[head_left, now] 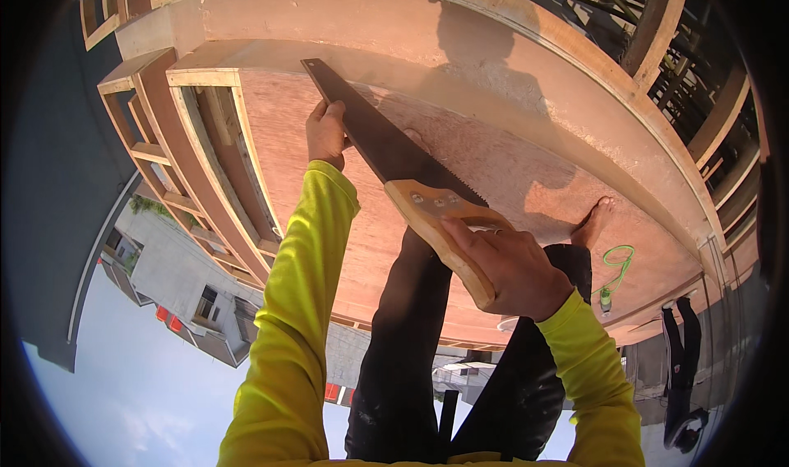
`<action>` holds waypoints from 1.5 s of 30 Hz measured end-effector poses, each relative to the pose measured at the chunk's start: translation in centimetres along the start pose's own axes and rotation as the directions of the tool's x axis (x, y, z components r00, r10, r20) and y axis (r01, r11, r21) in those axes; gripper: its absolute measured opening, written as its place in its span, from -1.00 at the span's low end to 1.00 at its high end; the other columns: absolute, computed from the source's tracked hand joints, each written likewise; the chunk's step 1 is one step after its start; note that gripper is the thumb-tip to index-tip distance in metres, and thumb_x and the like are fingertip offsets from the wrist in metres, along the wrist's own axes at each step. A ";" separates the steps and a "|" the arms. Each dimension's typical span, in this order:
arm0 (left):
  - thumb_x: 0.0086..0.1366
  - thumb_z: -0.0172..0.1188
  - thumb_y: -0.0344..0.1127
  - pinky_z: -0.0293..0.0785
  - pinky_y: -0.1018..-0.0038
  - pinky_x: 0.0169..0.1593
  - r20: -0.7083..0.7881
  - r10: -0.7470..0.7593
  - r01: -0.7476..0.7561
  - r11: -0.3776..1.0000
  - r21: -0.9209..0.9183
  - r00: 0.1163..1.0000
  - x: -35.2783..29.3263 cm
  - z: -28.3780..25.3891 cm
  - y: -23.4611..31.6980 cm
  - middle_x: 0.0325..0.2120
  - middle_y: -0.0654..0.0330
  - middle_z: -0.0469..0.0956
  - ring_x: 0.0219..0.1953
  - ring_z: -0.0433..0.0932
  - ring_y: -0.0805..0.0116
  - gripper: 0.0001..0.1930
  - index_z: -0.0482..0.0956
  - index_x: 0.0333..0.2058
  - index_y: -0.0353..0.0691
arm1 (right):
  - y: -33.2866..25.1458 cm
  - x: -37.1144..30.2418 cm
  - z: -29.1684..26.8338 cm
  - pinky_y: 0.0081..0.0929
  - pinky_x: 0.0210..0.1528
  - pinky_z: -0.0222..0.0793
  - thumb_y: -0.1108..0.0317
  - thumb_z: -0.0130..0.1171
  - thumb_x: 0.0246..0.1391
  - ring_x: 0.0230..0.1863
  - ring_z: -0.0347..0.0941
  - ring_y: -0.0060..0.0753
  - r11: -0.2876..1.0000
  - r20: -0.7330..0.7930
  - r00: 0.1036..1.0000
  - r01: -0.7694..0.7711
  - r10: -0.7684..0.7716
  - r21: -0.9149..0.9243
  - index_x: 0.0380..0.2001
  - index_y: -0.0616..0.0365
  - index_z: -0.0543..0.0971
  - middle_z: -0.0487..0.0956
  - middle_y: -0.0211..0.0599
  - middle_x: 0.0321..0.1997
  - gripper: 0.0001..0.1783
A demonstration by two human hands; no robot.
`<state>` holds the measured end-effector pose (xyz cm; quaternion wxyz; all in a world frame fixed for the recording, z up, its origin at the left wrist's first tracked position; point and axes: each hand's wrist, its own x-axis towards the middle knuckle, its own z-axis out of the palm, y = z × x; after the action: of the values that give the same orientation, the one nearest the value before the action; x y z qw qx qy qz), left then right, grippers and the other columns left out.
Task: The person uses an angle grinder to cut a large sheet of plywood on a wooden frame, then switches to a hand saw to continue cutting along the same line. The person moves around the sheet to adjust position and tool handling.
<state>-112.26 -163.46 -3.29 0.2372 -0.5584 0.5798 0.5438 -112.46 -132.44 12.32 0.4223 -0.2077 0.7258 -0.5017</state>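
Shown at centre: a long, tapering handsaw with a dark metal blade (394, 146), held diagonally in mid-air above a reddish-brown plywood floor (329, 220), tip toward upper left, teeth toward the right. Wrapped firmly around its pale, riveted wooden handle (440, 241): the right hand (518, 265), presumably to carry the heavier end. Pinched on the smooth back edge, well up the blade: the left hand (329, 132), thumb on top, remaining fingers partly hidden; likely so placed to steady the thin end, away from the teeth.

Just past the toothed edge: apparently part of one foot (417, 141), mostly covered by the blade. Farther right: a bare foot (590, 227), set wide of the other, probably for balance.

Edges and room: ahead, a curved, pinkish-brown panel wall (329, 15), near the tip in view; actual gap impossible to judge. To the left, a rectangular, pale-timber-framed recess (205, 77), well apart from the left hand. To the right, a looped bright-green cord with a small end-piece (606, 301), near the bare foot. Behind the black-trousered legs (403, 360), the floor's outer rim, with buildings and sky beyond; seemingly little room for stepping back. More sideways room over the plywood.
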 end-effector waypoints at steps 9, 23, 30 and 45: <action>0.48 -0.08 -0.24 0.49 0.16 0.15 0.185 -0.237 0.256 0.963 -0.089 0.954 0.7 0.0 -0.1 0.04 -0.01 0.56 0.08 0.54 0.12 -0.63 0.44 0.11 -0.36 | 0.3 -0.8 -1.2 -0.16 -0.03 0.57 0.37 0.39 -0.07 -0.25 0.66 -0.04 0.992 0.127 0.989 -0.055 0.069 -0.113 0.39 0.17 0.27 0.67 -0.14 -0.26 -0.08; 0.48 -0.17 -0.34 0.64 0.12 0.04 0.158 -0.291 0.280 0.956 0.087 0.944 3.7 1.7 0.6 -0.03 -0.10 0.57 -0.02 0.63 0.02 -0.62 0.39 0.08 -0.55 | 3.0 1.4 -2.0 -0.10 0.05 0.53 0.39 0.44 -0.17 -0.04 0.63 0.04 0.999 0.092 0.995 0.030 -0.026 -0.043 0.41 0.13 0.23 0.65 -0.06 -0.05 0.02; 0.46 -0.14 -0.32 0.62 0.17 0.06 0.136 -0.284 0.264 0.954 0.144 0.949 4.6 2.1 0.4 -0.01 -0.10 0.58 -0.01 0.63 0.07 -0.60 0.41 0.08 -0.53 | 4.1 2.4 -1.9 -0.15 0.13 0.53 0.41 0.47 -0.23 0.02 0.61 0.07 0.997 0.188 0.979 -0.075 0.076 -0.010 0.47 0.08 0.17 0.63 -0.05 0.01 0.13; 0.27 0.08 -0.27 0.44 0.45 -0.53 0.018 -0.191 0.181 0.951 0.250 0.981 3.9 0.8 0.0 -0.49 0.18 0.58 -0.53 0.52 0.38 -0.79 0.57 -0.31 -0.31 | 4.2 0.4 -1.9 -0.09 -0.01 0.55 0.42 0.44 -0.21 -0.13 0.63 0.08 0.997 0.109 0.992 0.050 -0.056 0.053 0.45 0.16 0.18 0.65 -0.02 -0.13 0.09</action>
<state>-113.54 -164.24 -7.01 0.3672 -0.5650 0.5829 0.4540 -113.78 -129.96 8.61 0.4536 -0.2437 0.6827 -0.5185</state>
